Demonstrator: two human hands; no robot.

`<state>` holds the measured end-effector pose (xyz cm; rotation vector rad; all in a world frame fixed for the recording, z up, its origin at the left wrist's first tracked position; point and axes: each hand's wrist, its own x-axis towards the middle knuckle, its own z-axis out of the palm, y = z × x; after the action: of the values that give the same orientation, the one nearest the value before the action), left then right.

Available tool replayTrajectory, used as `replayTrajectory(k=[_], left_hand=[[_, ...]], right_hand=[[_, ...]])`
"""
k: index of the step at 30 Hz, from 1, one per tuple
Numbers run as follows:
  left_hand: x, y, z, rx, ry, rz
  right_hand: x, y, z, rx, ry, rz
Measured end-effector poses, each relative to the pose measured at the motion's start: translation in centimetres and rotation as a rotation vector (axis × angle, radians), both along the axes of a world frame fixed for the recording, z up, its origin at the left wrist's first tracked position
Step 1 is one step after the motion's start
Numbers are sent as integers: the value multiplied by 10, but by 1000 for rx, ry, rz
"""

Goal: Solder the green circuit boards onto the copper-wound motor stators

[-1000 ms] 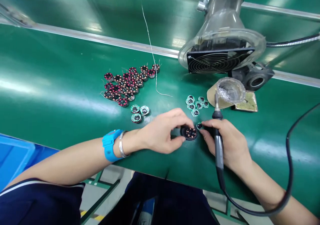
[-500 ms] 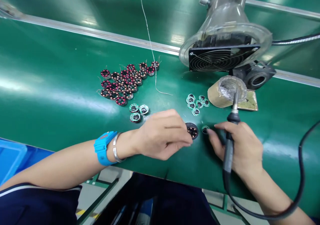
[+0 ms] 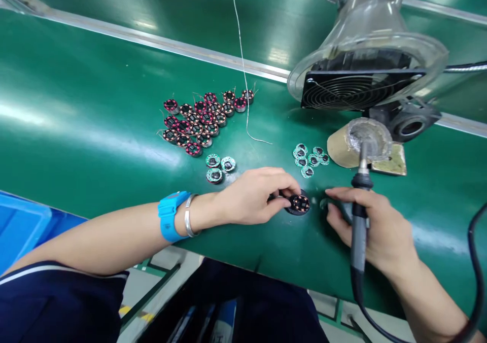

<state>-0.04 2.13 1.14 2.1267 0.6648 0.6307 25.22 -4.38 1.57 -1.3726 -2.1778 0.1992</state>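
Left hand [image 3: 256, 198], reaching in from the left, has thumb and fingers closed on the near-side coil [image 3: 301, 204], a dark round piece with a ring of copper dots facing up, at the near middle of the green bench [image 3: 114, 145]. Just to its right, the right hand [image 3: 384, 226] grips a soldering iron [image 3: 358, 241], whose metal tip points toward the far side and overlaps the mouth of a tilted cup [image 3: 338, 145]; whether they touch cannot be told. A blurred small disc [image 3: 323, 204] lies at that hand's thumb and forefinger, and I cannot tell whether it is pinched. Farther off, between the hands, sits a group of loose green discs [image 3: 307, 172]. Left of them, three green-topped coils [image 3: 214, 175] stand together, and beyond these is a cluster of red and copper coils [image 3: 196, 118], some with thin wire ends sticking up. A silvery wire [image 3: 242, 54] comes down to the right of that cluster. At the far right, a black fan [image 3: 342, 92] is set in a clear hood [image 3: 437, 54], with a yellowish block [image 3: 399, 163] beside the cup.
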Motion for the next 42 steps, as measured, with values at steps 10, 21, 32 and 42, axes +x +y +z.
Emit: replayTrajectory(k=[10, 21, 32, 42], left_hand=[[0, 1, -1, -15, 6, -6], [1, -1, 0, -67, 4, 24], [-2, 2, 2, -70, 20, -7], [0, 3, -1, -82, -47, -23]], right_hand=[[-6, -21, 13, -20, -58, -5], [-3, -31, 0, -129, -6, 59], [-33, 20, 0, -59, 279, 282], [-25, 21, 8, -36, 33, 353]])
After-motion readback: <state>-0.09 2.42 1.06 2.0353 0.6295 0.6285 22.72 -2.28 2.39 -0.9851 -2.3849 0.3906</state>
